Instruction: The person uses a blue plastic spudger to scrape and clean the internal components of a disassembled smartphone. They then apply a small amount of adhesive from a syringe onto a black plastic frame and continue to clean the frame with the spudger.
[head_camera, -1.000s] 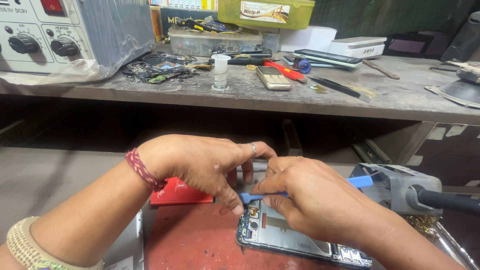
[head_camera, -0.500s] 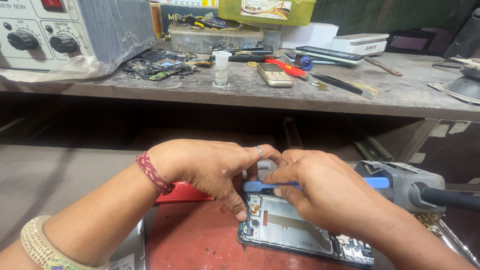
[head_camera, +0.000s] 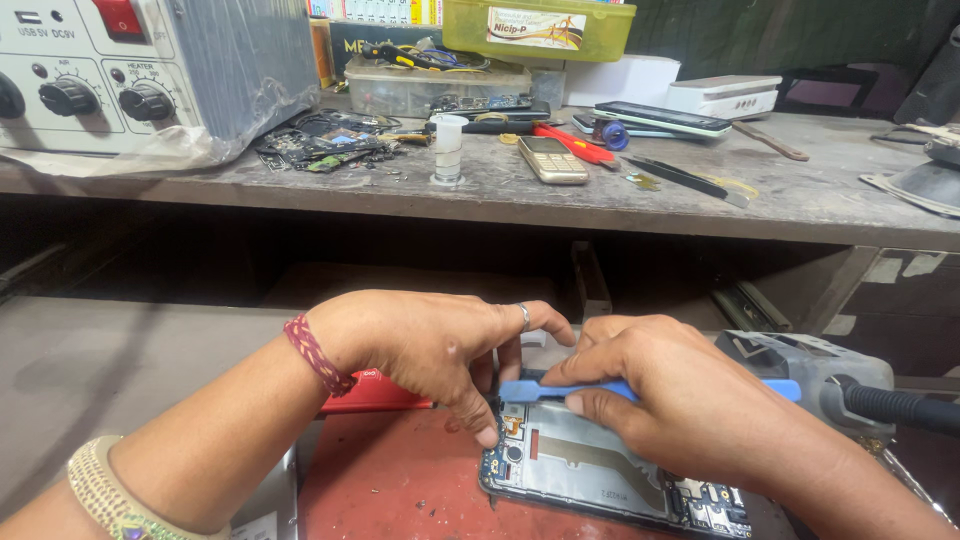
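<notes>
Opened phone (head_camera: 600, 475) under both hands' fingers (head_camera: 487, 432); blue pry tool (head_camera: 540, 391) pinched.

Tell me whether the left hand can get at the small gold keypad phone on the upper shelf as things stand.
Probably yes: the left hand holds nothing, only steadying the opened phone, and nothing blocks the small gold keypad phone at the shelf's front.

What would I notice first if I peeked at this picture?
Two hands meet low in the middle over an opened phone lying on a red mat. The right hand pinches a flat blue tool across the phone's top edge, while the left hand, with a ring and a red thread at the wrist, presses fingertips beside it. Up on the dusty shelf, a grey box with black knobs sits at the left.
</notes>
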